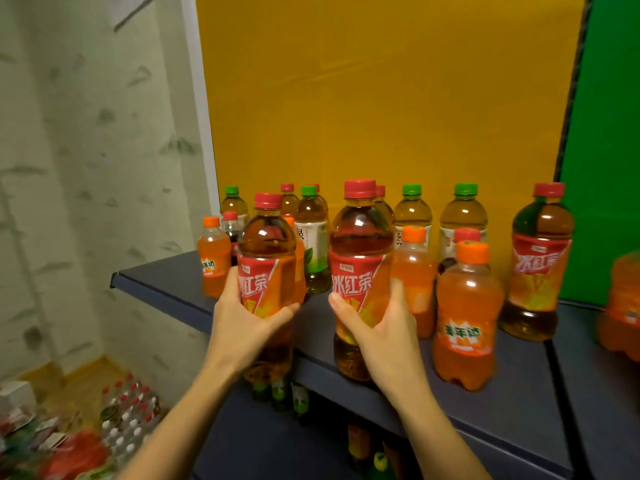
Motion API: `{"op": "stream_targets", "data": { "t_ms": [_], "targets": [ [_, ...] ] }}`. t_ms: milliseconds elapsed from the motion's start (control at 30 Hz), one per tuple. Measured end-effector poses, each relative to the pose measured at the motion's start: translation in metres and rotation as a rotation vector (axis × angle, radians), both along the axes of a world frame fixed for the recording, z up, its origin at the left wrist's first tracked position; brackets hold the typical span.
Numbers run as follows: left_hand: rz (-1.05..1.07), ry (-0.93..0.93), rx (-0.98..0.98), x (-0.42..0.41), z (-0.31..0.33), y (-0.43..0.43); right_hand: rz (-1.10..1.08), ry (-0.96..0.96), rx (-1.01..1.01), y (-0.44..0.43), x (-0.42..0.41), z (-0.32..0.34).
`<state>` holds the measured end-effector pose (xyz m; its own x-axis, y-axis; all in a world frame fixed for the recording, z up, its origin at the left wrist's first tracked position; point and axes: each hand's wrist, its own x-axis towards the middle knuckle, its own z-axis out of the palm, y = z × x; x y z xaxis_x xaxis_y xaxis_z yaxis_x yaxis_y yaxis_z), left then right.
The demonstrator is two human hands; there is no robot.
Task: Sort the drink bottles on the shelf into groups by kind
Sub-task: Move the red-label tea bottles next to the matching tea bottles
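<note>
My left hand grips a red-capped iced tea bottle by its red label, held out in front of the shelf's edge. My right hand grips a second iced tea bottle of the same kind, beside the first. On the dark shelf stand a third iced tea bottle at the right, orange soda bottles, green-capped tea bottles and a dark cola bottle at the back left.
A yellow panel backs the shelf and a green panel stands at the right. Another orange bottle is blurred at the right edge. More bottles stand on the lower shelf. Packed water bottles lie on the floor at the left.
</note>
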<state>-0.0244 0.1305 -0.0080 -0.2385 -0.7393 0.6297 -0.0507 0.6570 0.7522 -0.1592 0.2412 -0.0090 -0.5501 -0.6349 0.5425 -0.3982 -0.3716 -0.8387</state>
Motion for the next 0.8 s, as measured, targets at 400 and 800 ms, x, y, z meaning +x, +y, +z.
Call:
{"op": "stream_targets", "data": {
  "t_ms": [400,800],
  "targets": [
    [-0.208,0.054,0.036,-0.012,0.001,-0.058,-0.144,0.093,0.115,-0.081,0.013,-0.007],
    [-0.439,0.088,0.066,-0.017,-0.008,-0.087,-0.377,0.279,0.278,-0.125,0.028,-0.009]
  ]
}}
